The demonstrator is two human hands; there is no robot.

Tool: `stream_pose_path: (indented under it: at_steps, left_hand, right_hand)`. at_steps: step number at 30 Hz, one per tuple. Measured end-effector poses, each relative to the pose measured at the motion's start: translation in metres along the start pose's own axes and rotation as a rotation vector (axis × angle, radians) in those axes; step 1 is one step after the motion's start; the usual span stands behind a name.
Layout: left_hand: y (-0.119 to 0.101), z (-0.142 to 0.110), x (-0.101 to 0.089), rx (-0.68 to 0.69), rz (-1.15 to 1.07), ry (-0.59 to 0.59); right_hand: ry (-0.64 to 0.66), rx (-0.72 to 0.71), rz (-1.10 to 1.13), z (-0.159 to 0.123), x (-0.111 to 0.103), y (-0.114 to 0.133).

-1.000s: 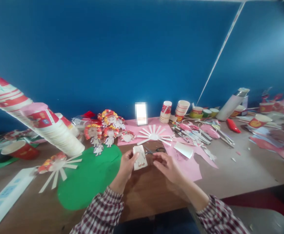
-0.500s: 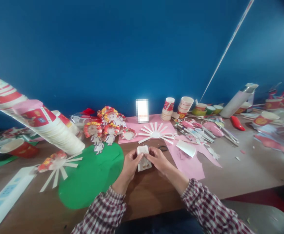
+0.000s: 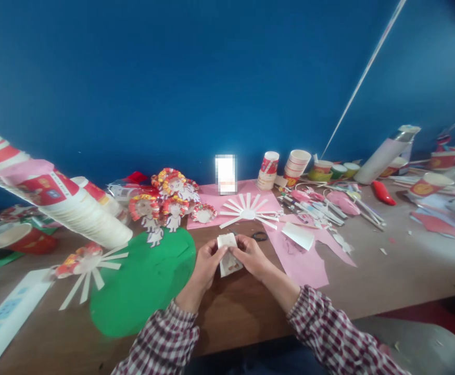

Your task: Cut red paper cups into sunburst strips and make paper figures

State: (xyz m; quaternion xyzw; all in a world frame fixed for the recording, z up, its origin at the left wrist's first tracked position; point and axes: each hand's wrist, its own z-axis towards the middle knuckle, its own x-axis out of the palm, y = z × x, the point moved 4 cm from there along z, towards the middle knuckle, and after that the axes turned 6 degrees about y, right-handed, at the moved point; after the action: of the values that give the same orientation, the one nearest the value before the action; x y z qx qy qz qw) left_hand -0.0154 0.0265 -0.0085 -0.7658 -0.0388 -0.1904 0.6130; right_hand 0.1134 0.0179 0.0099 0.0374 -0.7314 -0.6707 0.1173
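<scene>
Between my two hands is a small, folded-looking piece of white paper with faint brownish marks on its lower part. My left hand pinches its left side, thumb on top. From the other side my right hand grips it the same way, and the thumbs nearly meet at its middle. The fingers underneath are hidden. Just beyond my right hand lie black-handled scissors. A white paper cup cut into a fan of strips lies farther back on pink paper.
A green sheet lies left, beside a partly wrapped strip-cut cup. A long cup stack leans at far left. Finished paper figures cluster behind. Pens, cup stacks and a white flask stand or lie right.
The view has shifted slightly, so the left-side things sit a little farther left. Both hands keep hold of the paper in nearly the same pose.
</scene>
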Motion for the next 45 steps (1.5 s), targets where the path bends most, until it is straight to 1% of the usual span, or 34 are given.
stream_pose_path:
  at_steps: [3,5,9,16,18,19,21,22,24,26,28,33,38,45]
  left_hand:
    - [-0.003,-0.003,0.003,-0.001,-0.067,0.021]
    - [-0.006,-0.004,0.002,0.013,-0.084,0.000]
    - [-0.008,-0.002,0.000,0.046,-0.050,-0.015]
    - [-0.009,0.002,-0.003,0.049,-0.013,-0.043]
    - [-0.009,0.002,-0.007,0.067,0.043,-0.052]
    - [-0.009,0.001,-0.009,0.080,0.089,-0.058]
    - [-0.009,-0.001,-0.014,0.103,0.187,-0.071]
    - [-0.008,-0.002,-0.016,0.112,0.229,-0.078]
    - [-0.007,-0.005,-0.020,0.130,0.286,-0.091]
    - [-0.007,-0.007,-0.022,0.145,0.326,-0.098]
    - [-0.008,-0.008,-0.022,0.157,0.371,-0.102]
    - [-0.009,-0.006,-0.020,0.174,0.466,-0.113]
    - [-0.010,-0.003,-0.020,0.194,0.560,-0.122]
    - [-0.008,0.001,-0.022,0.194,0.704,-0.127]
  right_hand:
    - [0.009,-0.005,-0.011,0.000,-0.001,-0.002]
    - [0.006,-0.010,-0.029,0.000,-0.002,-0.003]
    - [-0.006,-0.029,-0.089,0.000,-0.002,-0.005]
    - [-0.001,-0.064,-0.194,-0.003,-0.001,0.001]
    - [-0.028,-0.109,-0.301,-0.011,-0.004,0.006]
    - [-0.060,-0.164,-0.414,-0.017,-0.006,0.011]
    - [-0.136,-0.330,-0.716,-0.032,-0.009,0.022]
    - [-0.129,-0.406,-0.838,-0.040,-0.008,0.026]
    - [-0.064,-0.521,-1.020,-0.054,-0.004,0.029]
    - [0.020,-0.576,-1.147,-0.064,0.001,0.027]
    - [0.074,-0.600,-1.237,-0.069,0.005,0.023]
    - [0.087,-0.655,-1.319,-0.072,0.015,0.012]
    - [0.100,-0.673,-1.383,-0.069,0.026,0.007]
    - [0.196,-0.608,-1.451,-0.060,0.035,-0.001]
